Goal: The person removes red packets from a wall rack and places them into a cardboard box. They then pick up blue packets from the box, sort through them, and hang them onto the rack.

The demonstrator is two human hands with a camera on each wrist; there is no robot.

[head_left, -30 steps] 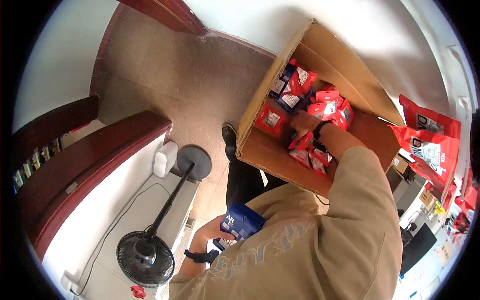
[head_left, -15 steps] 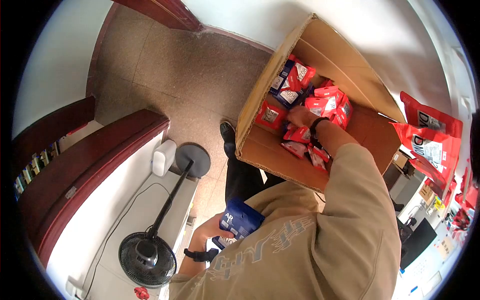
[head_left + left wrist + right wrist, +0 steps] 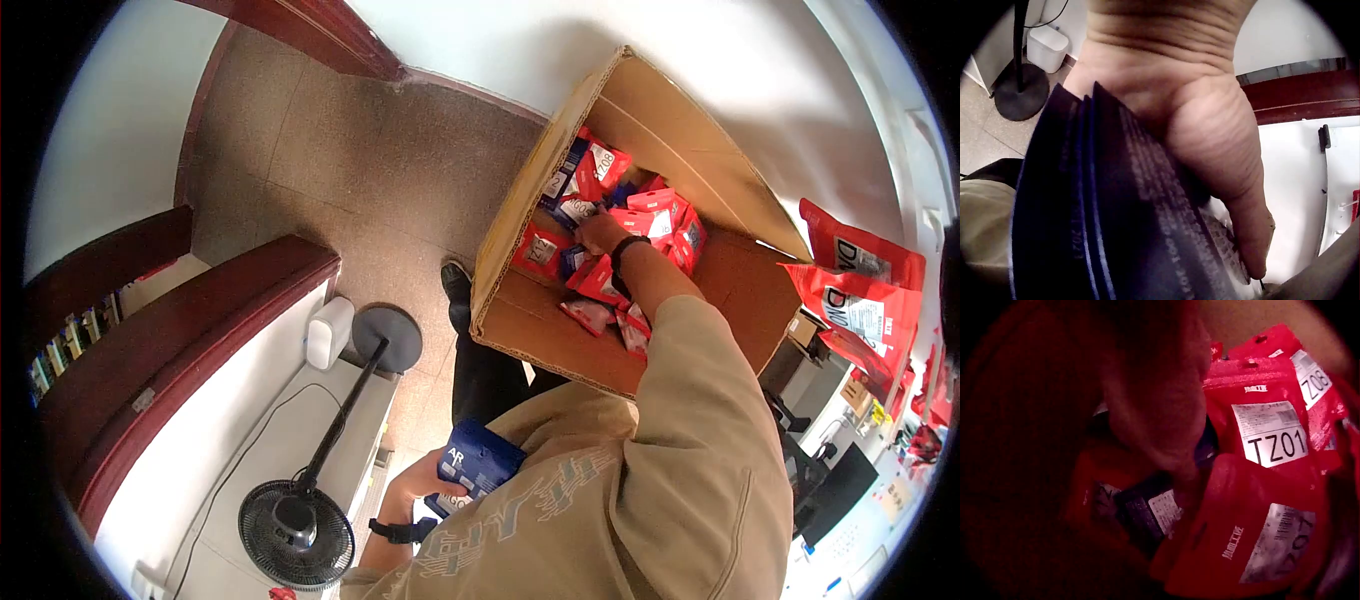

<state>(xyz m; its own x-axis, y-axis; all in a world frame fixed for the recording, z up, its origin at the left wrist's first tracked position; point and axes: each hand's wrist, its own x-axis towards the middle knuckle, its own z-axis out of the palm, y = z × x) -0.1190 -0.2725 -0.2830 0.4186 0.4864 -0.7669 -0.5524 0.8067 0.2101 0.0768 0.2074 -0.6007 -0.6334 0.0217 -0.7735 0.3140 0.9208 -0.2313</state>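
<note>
In the head view my left hand [image 3: 432,478] grips blue packets [image 3: 482,458] against the front of the sweatshirt; several dark blue edges [image 3: 1129,206] fan out beside the palm [image 3: 1210,125] in the left wrist view. My right hand [image 3: 603,236] is down inside the cardboard box [image 3: 700,125], among red packets [image 3: 655,215] and blue ones [image 3: 577,209]. The right wrist view shows this hand [image 3: 1160,406] dark above a small blue packet [image 3: 1150,509], beside a red packet labelled TZ01 [image 3: 1266,415]. Its fingertips are too shadowed to tell whether they hold anything.
Large red bags [image 3: 860,310] hang right of the box. A black fan [image 3: 296,530] and a white bin [image 3: 329,333] stand at the left, near a dark red ledge [image 3: 200,350]. A monitor [image 3: 840,490] is at the lower right.
My right hand has shifted slightly within the box, and a small blue packet now shows below it. My left hand keeps its hold on the blue packets.
</note>
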